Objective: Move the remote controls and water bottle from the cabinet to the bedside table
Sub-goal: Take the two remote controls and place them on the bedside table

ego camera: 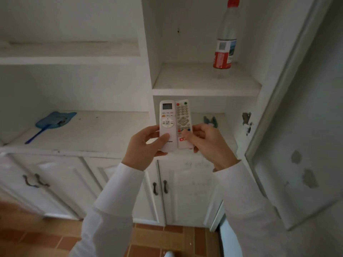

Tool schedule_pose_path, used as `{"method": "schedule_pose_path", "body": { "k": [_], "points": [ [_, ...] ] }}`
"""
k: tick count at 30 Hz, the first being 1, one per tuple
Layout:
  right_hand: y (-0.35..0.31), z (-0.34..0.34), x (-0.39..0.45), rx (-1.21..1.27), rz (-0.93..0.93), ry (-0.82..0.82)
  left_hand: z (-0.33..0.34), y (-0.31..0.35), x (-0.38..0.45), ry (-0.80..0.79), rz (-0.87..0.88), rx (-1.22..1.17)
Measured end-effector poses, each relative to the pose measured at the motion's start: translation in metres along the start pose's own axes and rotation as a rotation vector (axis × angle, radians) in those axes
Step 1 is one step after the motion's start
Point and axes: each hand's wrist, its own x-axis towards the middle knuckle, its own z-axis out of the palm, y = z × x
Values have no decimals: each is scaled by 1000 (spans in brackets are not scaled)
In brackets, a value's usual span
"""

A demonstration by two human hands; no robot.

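Remotes [174, 125] upright side by side, hand-held

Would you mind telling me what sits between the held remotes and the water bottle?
In the head view, only a bare white shelf board separates the remotes from the water bottle above.

White cabinet [104, 151] with open shelves. On the upper right shelf [204, 89], a water bottle [225, 43] stands upright toward the right rear, with bare shelf to its left and front. Both hands, left [143, 145] and right [207, 140], hold two remotes [174, 123] before the compartment below, blocking its opening. On the wide left counter, a blue dustpan [53, 121] lies at the left; the surface right of it is bare.
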Motion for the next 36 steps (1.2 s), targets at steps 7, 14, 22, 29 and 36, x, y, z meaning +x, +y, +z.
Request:
{"method": "schedule_pose_path", "body": {
  "k": [7,14,22,29,36],
  "points": [
    [17,21,-60,62,45,-102,-18,-17,-66,39,-40,5],
    [21,48,-96,94,85,-213,-45,-32,-109,84,-116,-53],
    [24,85,-117,106,114,-314,-84,-40,-142,165,-149,-86],
    [22,118,-121,94,92,-431,-109,-48,-171,264,-188,-115],
    [18,169,-125,64,58,-632,-141,-56,-209,456,-199,-159]
  ]
}}
